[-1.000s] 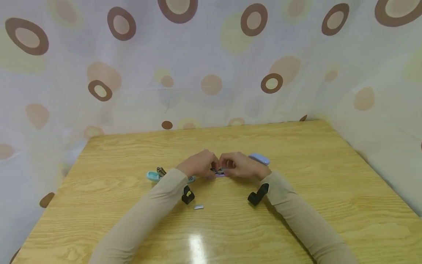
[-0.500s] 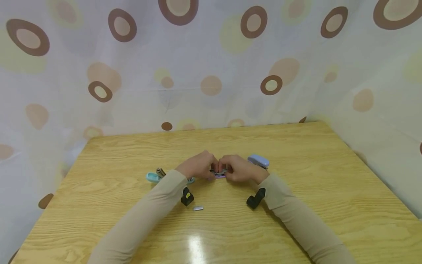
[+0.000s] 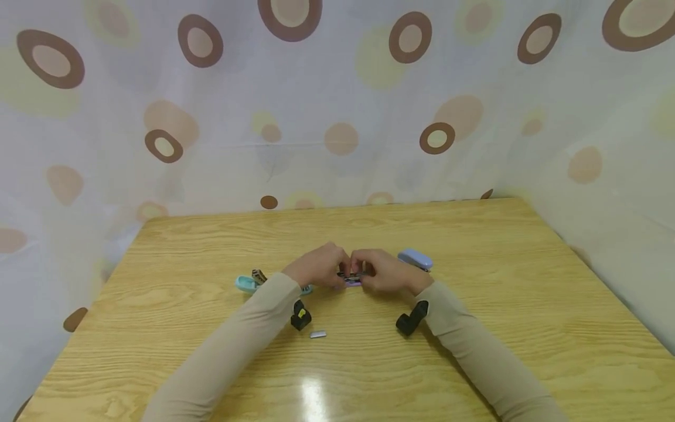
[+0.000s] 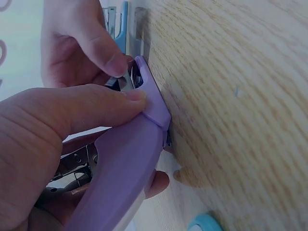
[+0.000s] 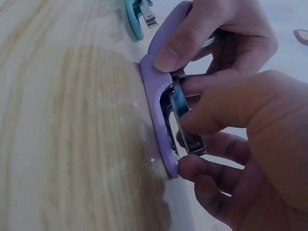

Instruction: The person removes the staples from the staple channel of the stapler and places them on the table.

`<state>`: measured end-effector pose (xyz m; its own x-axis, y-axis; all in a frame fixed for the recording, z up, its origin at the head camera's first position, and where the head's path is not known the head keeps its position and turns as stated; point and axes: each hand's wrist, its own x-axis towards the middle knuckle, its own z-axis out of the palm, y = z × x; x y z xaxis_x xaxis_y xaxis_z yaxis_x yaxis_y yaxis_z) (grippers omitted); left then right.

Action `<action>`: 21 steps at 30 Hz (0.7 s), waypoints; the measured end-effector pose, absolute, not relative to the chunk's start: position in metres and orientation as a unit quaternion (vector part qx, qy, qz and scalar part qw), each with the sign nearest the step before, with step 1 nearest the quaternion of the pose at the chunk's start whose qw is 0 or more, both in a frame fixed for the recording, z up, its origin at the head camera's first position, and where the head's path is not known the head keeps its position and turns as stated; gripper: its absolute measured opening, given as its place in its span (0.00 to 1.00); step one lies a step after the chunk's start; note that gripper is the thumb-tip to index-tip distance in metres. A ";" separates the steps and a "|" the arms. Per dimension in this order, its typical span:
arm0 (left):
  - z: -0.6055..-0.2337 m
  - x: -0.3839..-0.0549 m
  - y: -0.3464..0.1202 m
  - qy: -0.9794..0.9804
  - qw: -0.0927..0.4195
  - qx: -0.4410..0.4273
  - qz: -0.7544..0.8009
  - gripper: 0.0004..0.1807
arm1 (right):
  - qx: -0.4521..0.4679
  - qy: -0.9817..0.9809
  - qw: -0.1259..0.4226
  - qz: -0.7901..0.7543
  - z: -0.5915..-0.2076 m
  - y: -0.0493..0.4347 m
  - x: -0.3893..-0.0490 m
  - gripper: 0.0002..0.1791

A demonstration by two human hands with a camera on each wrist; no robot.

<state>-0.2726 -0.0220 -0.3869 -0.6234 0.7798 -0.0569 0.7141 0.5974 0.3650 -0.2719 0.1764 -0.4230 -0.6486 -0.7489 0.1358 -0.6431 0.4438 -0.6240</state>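
A purple stapler [image 4: 125, 159] lies hinged open on the table between the two hands. My left hand [image 3: 320, 265] grips its body, the thumb pressing on the purple base near the hinge, as the left wrist view shows. My right hand [image 3: 387, 271] pinches the stapler's metal staple magazine [image 5: 180, 108] between thumb and fingers. In the right wrist view that magazine stands at a slight angle to the purple base [image 5: 156, 91], with a gap between them. In the head view the fingers cover most of the stapler.
An opened teal stapler [image 3: 246, 284] lies left of the hands, partly behind the left sleeve. Beyond the right wrist is a light blue stapler [image 3: 415, 258]. A small strip of staples [image 3: 318, 334] lies on the wooden table [image 3: 358, 369] nearer to me.
The right hand has shifted very slightly toward me, uncovering more of the light blue stapler. Both hands stay on the purple stapler, and the left hand barely moves.
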 end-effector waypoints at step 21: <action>-0.383 -0.266 -0.022 0.897 0.112 0.400 0.152 0.08 | -0.366 0.859 0.057 -0.355 -0.407 0.182 -0.270 0.05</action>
<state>-0.2660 -0.0217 -0.3835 -0.6542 0.7522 -0.0794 0.6843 0.6333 0.3616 -0.2699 0.1823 -0.4070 -0.7261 -0.6684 0.1613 -0.5871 0.4807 -0.6513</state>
